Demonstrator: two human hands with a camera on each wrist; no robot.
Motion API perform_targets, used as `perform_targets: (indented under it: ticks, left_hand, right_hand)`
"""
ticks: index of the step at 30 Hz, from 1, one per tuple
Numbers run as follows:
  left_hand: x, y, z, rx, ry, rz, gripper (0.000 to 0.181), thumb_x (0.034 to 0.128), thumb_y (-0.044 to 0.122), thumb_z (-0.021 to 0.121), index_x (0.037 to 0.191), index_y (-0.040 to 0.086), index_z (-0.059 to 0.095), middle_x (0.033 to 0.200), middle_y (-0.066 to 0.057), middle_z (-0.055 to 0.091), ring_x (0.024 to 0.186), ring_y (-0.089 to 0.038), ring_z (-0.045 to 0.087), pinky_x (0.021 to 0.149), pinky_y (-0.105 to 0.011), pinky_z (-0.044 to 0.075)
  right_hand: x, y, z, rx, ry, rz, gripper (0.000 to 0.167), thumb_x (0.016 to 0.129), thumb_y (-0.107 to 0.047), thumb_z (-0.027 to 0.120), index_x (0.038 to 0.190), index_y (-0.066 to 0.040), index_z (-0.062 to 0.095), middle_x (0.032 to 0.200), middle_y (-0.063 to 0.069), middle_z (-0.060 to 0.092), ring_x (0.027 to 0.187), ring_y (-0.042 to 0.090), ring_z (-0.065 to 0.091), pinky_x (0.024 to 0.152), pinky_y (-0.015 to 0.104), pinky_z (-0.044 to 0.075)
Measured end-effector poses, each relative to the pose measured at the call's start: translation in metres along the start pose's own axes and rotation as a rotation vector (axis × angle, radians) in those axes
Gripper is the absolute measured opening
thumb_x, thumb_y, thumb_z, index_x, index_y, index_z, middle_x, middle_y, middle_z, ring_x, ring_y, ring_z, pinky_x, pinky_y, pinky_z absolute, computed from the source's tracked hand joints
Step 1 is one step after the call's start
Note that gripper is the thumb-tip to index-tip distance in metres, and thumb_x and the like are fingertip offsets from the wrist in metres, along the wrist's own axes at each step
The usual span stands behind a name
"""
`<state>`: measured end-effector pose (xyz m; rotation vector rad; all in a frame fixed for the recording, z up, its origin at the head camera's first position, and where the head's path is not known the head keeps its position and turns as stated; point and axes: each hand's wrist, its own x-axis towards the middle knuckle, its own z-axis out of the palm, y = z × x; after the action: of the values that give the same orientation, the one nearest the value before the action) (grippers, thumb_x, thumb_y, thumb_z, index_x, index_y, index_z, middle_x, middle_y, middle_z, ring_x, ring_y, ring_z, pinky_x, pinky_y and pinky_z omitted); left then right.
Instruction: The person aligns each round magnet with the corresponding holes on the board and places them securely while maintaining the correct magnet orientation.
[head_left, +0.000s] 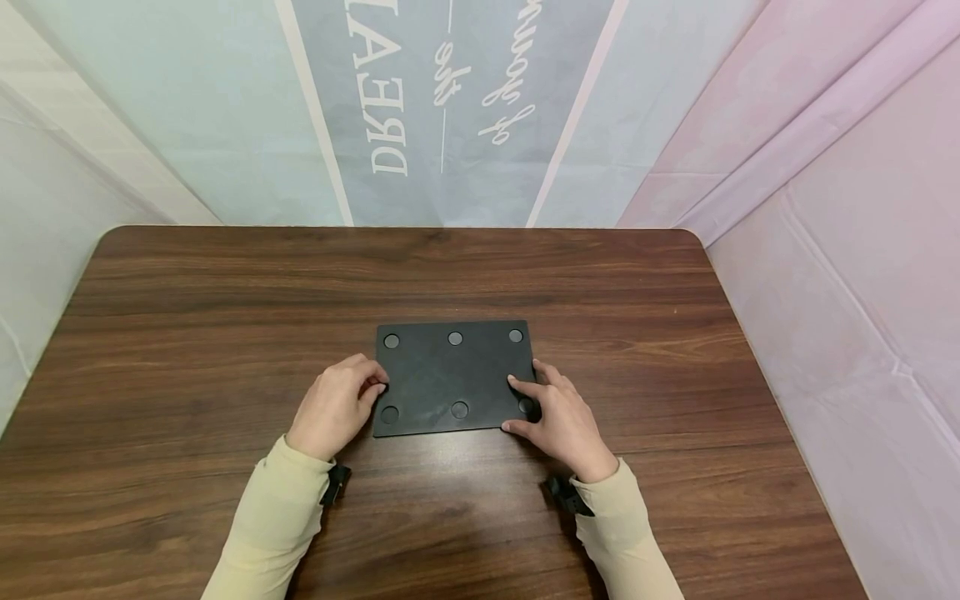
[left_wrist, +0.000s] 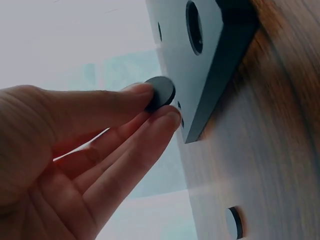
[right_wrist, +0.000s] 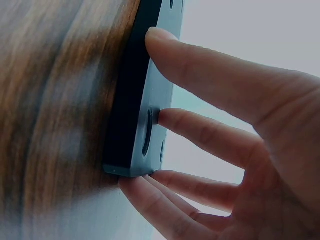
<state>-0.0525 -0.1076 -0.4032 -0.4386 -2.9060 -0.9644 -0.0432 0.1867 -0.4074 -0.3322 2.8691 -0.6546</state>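
A black rectangular plate [head_left: 455,375] with rounds along its two long sides lies on the table. Between its thumb and fingertips my left hand [head_left: 335,406] pinches a small dark disc [left_wrist: 163,92], close to the plate's left edge. A second disc [left_wrist: 233,223] lies on the wood in the left wrist view; the head view does not show it. My right hand [head_left: 564,421] rests at the plate's near right corner with fairly straight, spread fingers. Its thumb [right_wrist: 175,52] touches the near edge, one fingertip touches the top, and others meet the right edge.
The brown wooden table [head_left: 187,333] extends around the plate on all sides. Beyond its far edge hangs a printed cloth [head_left: 457,125], with pale cloth [head_left: 862,292] at the right side. Dark straps [head_left: 335,485] sit on both wrists.
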Motion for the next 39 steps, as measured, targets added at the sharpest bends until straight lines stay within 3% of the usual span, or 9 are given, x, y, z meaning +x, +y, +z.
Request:
perform_targets:
  ticks: [6,23,39]
  left_hand:
    - [-0.0002,0.0007,0.0008,0.01,-0.055,0.028,0.008,0.0814,-0.002,0.072,0.081,0.006,0.071,0.078,-0.002,0.064,0.067,-0.013,0.06,0.061,-0.032,0.051]
    - [-0.0024,0.0027,0.0017,-0.029,-0.103,0.056,0.012,0.0785,-0.004,0.074,0.078,0.008,0.072,0.074,0.001,0.062,0.066,-0.006,0.055,0.059,-0.023,0.048]
    - [-0.0021,0.0053,0.0009,-0.017,-0.196,0.032,0.01,0.0792,-0.001,0.074,0.078,0.009,0.073,0.074,0.002,0.062,0.064,-0.006,0.055,0.057,-0.02,0.047]
  right_hand:
    - [0.0001,-0.0001,0.0001,0.002,-0.002,0.001,0.062,0.073,-0.029,0.084,0.129,-0.013,0.063,0.145,0.025,0.041,0.128,0.045,0.044,0.094,0.057,0.046]
    - [-0.0004,0.0002,0.0006,-0.001,0.013,-0.005,0.062,0.072,-0.029,0.085,0.128,-0.012,0.064,0.144,0.025,0.042,0.127,0.046,0.045,0.093,0.058,0.046]
    - [-0.0007,-0.0003,0.0004,-0.003,0.004,0.001,0.062,0.073,-0.03,0.084,0.129,-0.013,0.063,0.145,0.025,0.041,0.129,0.045,0.044,0.093,0.057,0.047]
